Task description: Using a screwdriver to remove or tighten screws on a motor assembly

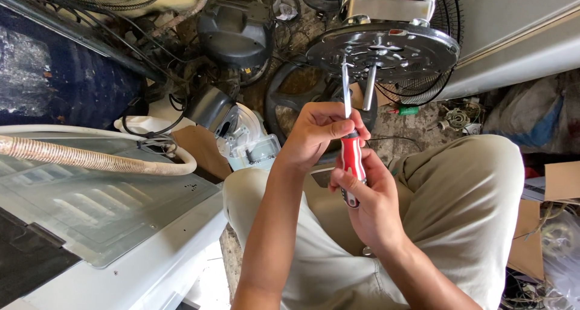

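Head view shows a round grey metal motor plate (383, 50) propped upright beyond the person's knees, seemingly not yet freed from its housing. A red-handled screwdriver (350, 159) points its shaft up at the plate's face. The right hand (371, 204) is wrapped round the handle; the left hand (317, 132) pinches the shaft just above it.

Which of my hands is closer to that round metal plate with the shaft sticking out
Left. Your left hand pinches the screwdriver shank just below the round metal plate. Your right hand grips the red handle lower down, farther from the plate.
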